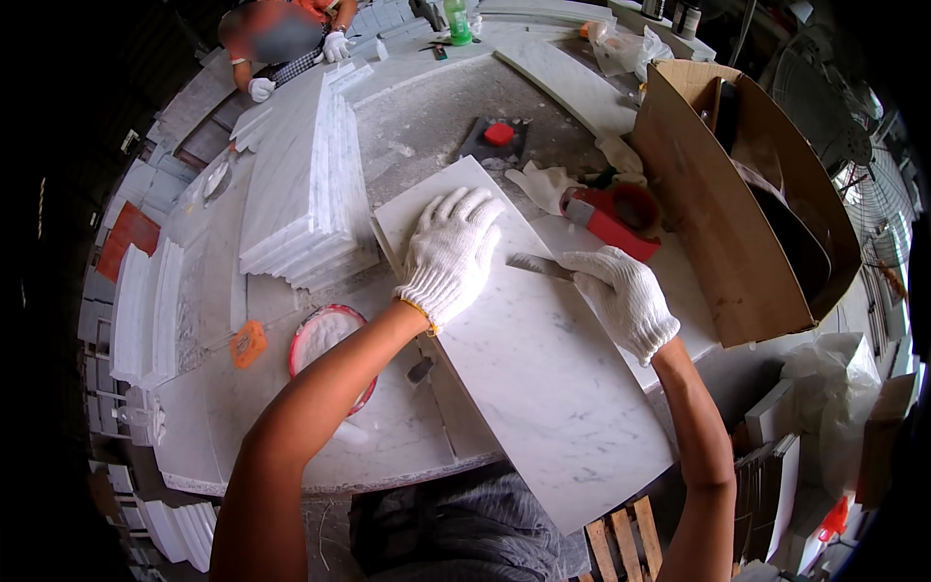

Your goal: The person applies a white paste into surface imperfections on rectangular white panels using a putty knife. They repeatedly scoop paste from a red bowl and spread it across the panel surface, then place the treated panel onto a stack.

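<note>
A long white marble slab (553, 388) with grey veins lies at a slant before me, its near end sticking out past the table edge. My left hand (454, 250), in a white knit glove, rests flat on the slab's far part with its fingers stretched out. In my right hand (626, 296), gloved too, is a narrow grey metal blade (538, 267). The blade's tip points left over the slab, near its right edge. The blade's handle, if it has one, is hidden in my fingers.
Left stands a stack of marble slabs (301, 194); nearer are a red-rimmed bowl of white material (325, 335) and an orange tool (248, 343). Right are a red tape dispenser (621, 218) and a cardboard box (737, 223). A co-worker's gloved hand (336, 47) shows far left.
</note>
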Demonstrator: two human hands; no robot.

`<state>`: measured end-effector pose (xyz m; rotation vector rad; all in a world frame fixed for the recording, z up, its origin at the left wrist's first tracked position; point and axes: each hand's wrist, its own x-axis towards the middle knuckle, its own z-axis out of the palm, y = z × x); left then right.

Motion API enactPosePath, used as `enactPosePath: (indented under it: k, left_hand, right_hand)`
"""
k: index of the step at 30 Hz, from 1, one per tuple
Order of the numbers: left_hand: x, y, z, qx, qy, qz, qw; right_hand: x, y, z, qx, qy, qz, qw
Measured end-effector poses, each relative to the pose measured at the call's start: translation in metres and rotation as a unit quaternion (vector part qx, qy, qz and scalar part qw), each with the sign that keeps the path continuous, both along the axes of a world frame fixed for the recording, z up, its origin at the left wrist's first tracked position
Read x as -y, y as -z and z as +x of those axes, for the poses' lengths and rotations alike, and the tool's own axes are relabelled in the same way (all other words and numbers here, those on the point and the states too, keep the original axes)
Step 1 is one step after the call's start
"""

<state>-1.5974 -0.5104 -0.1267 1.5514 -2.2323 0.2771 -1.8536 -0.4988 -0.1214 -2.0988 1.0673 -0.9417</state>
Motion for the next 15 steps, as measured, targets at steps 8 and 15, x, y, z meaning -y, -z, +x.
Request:
enactPosePath:
  k: [8,15]
  left_hand:
    - [0.0033,0.0007,-0.0046,-0.025,0.033,0.000,0.999]
    - [0.0054,0.0022,-0.0075,-0.008,0.025,0.014,1.000]
  right_hand:
    - [-0.0072,0.0014,-0.0073,-0.018,-0.001,-0.017,1.000]
    - [0.0007,0.0012,-0.0064,-0.009,-0.010,-0.013,1.000]
